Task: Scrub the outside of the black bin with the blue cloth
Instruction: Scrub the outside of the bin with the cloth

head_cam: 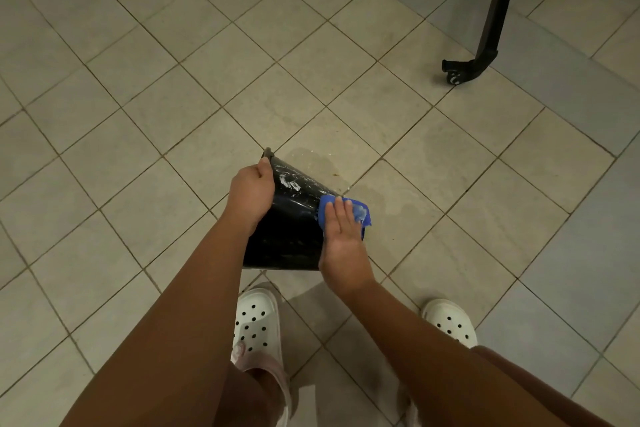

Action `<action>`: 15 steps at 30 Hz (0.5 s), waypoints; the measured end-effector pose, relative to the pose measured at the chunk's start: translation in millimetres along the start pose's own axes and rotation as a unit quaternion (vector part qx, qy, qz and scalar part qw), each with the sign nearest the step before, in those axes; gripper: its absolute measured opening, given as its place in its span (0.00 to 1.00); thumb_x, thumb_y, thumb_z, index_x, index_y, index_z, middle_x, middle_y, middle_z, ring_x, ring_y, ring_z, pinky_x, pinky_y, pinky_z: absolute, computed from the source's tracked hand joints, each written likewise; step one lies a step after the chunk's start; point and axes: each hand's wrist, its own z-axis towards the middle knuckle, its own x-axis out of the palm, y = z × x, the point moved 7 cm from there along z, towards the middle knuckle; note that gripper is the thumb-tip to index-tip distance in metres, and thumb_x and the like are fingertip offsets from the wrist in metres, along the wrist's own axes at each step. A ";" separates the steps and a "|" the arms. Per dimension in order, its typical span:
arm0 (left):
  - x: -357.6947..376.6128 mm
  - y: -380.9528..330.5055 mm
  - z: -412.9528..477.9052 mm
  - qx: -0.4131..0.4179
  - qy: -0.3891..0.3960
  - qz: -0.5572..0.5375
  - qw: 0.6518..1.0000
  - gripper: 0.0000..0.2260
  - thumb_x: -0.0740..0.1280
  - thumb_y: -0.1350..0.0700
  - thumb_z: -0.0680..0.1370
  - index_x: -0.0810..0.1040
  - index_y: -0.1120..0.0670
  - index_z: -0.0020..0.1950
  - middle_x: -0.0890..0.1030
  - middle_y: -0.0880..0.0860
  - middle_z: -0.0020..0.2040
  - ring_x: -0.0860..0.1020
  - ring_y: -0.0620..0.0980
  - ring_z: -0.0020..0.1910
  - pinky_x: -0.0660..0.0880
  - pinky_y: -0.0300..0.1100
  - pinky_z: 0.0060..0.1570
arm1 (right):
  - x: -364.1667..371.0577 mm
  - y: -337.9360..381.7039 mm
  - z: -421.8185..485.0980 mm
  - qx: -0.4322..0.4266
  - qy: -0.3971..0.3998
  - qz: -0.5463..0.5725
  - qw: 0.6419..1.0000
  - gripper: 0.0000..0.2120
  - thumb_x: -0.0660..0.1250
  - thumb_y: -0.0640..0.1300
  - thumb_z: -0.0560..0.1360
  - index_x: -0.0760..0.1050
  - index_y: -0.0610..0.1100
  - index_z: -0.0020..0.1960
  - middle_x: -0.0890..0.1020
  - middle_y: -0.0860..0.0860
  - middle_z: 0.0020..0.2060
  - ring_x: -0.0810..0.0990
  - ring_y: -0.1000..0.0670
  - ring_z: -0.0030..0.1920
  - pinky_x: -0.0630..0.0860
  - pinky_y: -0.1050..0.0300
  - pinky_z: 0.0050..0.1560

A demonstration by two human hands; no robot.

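Note:
The black bin [292,218] lies tilted on its side just above the tiled floor, with white soap streaks on its wall. My left hand [251,191] grips the bin at its far left end, fingers curled over the edge. My right hand [341,239] lies flat with straight fingers, pressing the blue cloth [360,213] against the bin's right side. Suds show on the cloth.
My two white perforated clogs [256,322] stand on the beige tiled floor [138,114] right below the bin. A wet patch [381,191] spreads on the tiles beyond the bin. A black furniture leg with a castor [485,45] stands at the upper right.

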 end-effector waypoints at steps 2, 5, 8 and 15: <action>-1.5 1.6 -0.2 -0.003 -0.011 -0.005 1.000 0.23 0.51 0.48 0.85 0.70 0.57 0.35 0.72 0.54 0.33 0.71 0.51 0.33 0.67 0.45 0.36 | -3.9 -8.4 8.1 0.022 0.008 0.009 1.000 0.31 0.59 0.29 0.73 0.55 0.35 0.73 0.57 0.38 0.73 0.51 0.40 0.74 0.56 0.40 0.72; -3.4 7.6 2.0 -0.015 -0.017 -0.016 1.000 0.23 0.51 0.48 0.85 0.72 0.60 0.37 0.73 0.56 0.34 0.72 0.53 0.36 0.68 0.47 0.39 | -1.8 -19.9 -1.2 0.086 0.024 0.002 0.996 0.31 0.55 0.30 0.75 0.48 0.37 0.75 0.50 0.40 0.75 0.44 0.42 0.75 0.48 0.44 0.74; -3.0 10.2 3.0 -0.025 -0.005 -0.021 0.999 0.25 0.50 0.48 0.85 0.76 0.65 0.45 0.77 0.60 0.39 0.75 0.56 0.40 0.72 0.50 0.42 | -0.3 -5.3 -17.9 0.059 0.004 0.001 0.998 0.33 0.58 0.28 0.74 0.48 0.36 0.74 0.49 0.39 0.75 0.43 0.40 0.74 0.50 0.40 0.73; -0.9 13.2 1.3 -0.040 0.004 -0.045 0.998 0.24 0.51 0.47 0.85 0.77 0.63 0.47 0.77 0.60 0.39 0.76 0.56 0.41 0.74 0.50 0.44 | -2.6 4.3 10.1 0.009 0.025 0.025 0.999 0.30 0.59 0.32 0.75 0.52 0.36 0.74 0.55 0.39 0.74 0.47 0.42 0.75 0.50 0.40 0.73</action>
